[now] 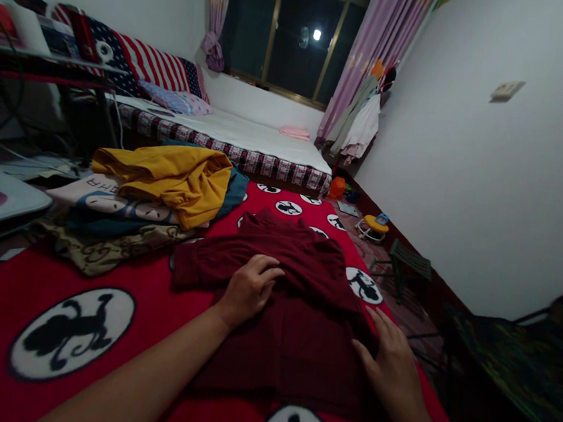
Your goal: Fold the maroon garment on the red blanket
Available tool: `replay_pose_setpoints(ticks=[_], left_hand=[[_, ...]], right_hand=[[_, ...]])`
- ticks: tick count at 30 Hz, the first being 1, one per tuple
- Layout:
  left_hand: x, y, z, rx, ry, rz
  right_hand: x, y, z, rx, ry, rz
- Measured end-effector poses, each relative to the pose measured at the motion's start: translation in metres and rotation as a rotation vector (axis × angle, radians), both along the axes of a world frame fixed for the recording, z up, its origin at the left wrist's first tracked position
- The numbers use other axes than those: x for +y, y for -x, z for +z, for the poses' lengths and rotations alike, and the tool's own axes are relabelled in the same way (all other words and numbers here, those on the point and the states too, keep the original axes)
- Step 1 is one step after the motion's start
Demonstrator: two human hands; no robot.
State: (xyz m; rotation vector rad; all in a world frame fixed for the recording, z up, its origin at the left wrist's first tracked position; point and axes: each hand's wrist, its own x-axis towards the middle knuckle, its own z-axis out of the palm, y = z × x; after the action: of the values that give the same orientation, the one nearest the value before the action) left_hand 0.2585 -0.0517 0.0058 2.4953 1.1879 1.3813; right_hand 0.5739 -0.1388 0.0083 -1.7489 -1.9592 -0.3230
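Observation:
A dark maroon long-sleeved top (292,346) lies spread on the red blanket (154,372), its sleeves drawn across the upper body part. On the left side of the cloth rests my left hand (249,289), fingers loosely bent and slightly apart, touching the folded sleeve. At the right edge of the top is my right hand (391,360), thumb and fingers spread, with the fingertips by the sleeve end. Neither hand visibly grips the fabric.
Folded clothes are piled at the left, a yellow garment (179,177) uppermost. A bed (239,133) stands under the window. Along the right wall are a small yellow-seated stool (375,224), a folding stool (410,259) and a dark chair (522,357). A cluttered desk (50,60) stands left.

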Motion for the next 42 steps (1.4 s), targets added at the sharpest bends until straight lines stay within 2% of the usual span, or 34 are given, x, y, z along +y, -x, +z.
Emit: replay_pose_setpoints(ticks=[3, 6, 11, 14, 17, 20, 24, 27, 29, 32, 35, 38, 42], left_hand=[[0.001, 0.004, 0.000, 0.092, 0.050, 0.121], [0.004, 0.011, 0.001, 0.165, 0.128, 0.224], [0.020, 0.024, 0.007, 0.196, 0.275, 0.228], [0.038, 0.032, 0.019, 0.131, 0.398, 0.241], [0.058, 0.042, 0.043, 0.063, 0.407, 0.262], [0.073, 0.055, 0.079, 0.054, 0.287, 0.285], [0.081, 0.073, 0.126, 0.083, 0.165, 0.354], [0.079, 0.091, 0.144, 0.190, 0.069, 0.425], [0.076, 0.106, 0.144, 0.287, 0.031, 0.480], [0.073, 0.132, 0.133, 0.451, 0.043, 0.542], [0.073, 0.147, 0.120, 0.621, 0.107, 0.463], [0.073, 0.132, 0.111, 0.583, 0.188, 0.282], [0.075, 0.073, 0.093, 0.384, 0.268, 0.003]], right_hand=[[-0.009, -0.017, -0.004, 0.038, 0.141, -0.109], [-0.018, -0.021, -0.004, 0.080, 0.205, -0.150], [-0.025, -0.014, 0.002, 0.160, 0.206, -0.106], [-0.023, -0.011, 0.005, 0.197, 0.236, -0.068], [-0.019, -0.007, 0.012, 0.258, 0.245, -0.022], [-0.015, 0.009, 0.024, 0.377, 0.224, 0.048], [-0.012, 0.051, 0.040, 0.498, 0.219, 0.189], [-0.012, 0.086, 0.045, 0.495, 0.284, 0.302], [-0.014, 0.104, 0.045, 0.487, 0.374, 0.379], [-0.014, 0.113, 0.044, 0.490, 0.498, 0.460], [0.003, 0.100, 0.041, 0.540, 0.465, 0.439], [0.048, 0.074, 0.034, 0.654, 0.342, 0.323], [0.127, 0.042, 0.021, 0.788, 0.242, 0.125]])
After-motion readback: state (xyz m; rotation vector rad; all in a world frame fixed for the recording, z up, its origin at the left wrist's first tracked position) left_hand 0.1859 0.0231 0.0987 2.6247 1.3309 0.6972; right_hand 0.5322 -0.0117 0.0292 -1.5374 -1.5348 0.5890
